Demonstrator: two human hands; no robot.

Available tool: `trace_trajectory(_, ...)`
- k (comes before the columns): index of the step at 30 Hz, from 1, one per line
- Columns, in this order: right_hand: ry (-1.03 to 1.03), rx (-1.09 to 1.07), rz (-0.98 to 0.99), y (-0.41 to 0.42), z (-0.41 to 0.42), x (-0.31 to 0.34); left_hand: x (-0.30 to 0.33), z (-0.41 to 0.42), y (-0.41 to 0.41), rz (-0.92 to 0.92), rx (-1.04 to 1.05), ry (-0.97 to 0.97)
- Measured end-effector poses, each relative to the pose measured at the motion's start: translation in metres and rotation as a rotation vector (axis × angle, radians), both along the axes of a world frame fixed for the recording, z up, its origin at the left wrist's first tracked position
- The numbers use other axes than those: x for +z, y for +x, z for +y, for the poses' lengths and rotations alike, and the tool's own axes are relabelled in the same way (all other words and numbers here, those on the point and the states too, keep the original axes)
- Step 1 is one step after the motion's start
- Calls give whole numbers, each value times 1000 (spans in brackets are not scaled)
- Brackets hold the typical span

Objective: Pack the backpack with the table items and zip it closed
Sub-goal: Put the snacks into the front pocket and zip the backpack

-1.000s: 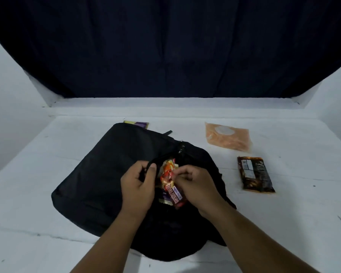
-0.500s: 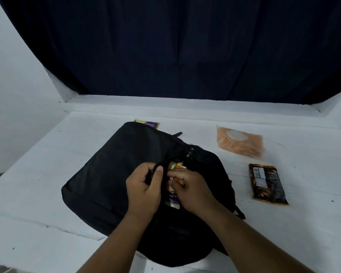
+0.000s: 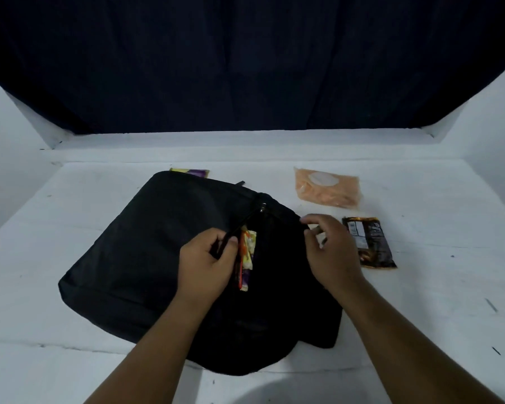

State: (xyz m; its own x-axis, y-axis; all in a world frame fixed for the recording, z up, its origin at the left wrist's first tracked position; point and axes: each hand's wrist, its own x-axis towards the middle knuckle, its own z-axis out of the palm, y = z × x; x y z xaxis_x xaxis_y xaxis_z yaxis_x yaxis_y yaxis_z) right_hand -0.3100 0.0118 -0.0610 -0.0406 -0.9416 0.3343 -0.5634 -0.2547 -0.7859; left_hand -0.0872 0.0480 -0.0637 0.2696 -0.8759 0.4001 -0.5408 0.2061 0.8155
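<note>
So, black backpack (image 3: 158, 252) flat on the white table (image 3: 435, 287), left hand (image 3: 207, 263) pinching its opening edge, colourful snack packet (image 3: 247, 258) poking out, right hand (image 3: 330, 252) loose, holding nothing, beside dark packet (image 3: 368, 243)

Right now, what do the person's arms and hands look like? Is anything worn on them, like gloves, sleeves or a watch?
Both hands are bare: the left hand and the right hand show no gloves, and no rings are visible. Both forearms are uncovered down to the bottom edge of the picture, with no sleeve, watch or bracelet in view. Nothing is marked or strapped on them. The dim light could hide small details.
</note>
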Motion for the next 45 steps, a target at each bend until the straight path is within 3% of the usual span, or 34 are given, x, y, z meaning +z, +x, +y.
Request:
trace_trajectory(5,242,-213,405,-57,-5,-40,-4,-3,1,-67,-2,54)
trace_trajectory(8,398,-249,546,-72,7,-63,-3,-3,0,-84,15,67)
trace_trajectory(17,123,-298,556,-71,22,-79,-2,-3,-3,-41,7,91)
trace_trajectory(23,63,-256,382,-73,28,-76,-3,-3,-3,-35,11,81)
trace_trajectory(31,176,-304,-362,-55,24,-16,-1,-3,-4,18,9,88)
trace_trajectory(35,187,-218,-651,-36,23,17,0,-3,-5,85,3,99)
trace_trajectory(38,339,-63,-896,-20,26,33,2,0,-6,110,-6,83)
trace_trajectory(40,454,69,-907,-8,29,34,4,2,-6,121,-13,68)
trace_trajectory(45,724,236,-637,18,27,21,7,5,-7,112,10,51)
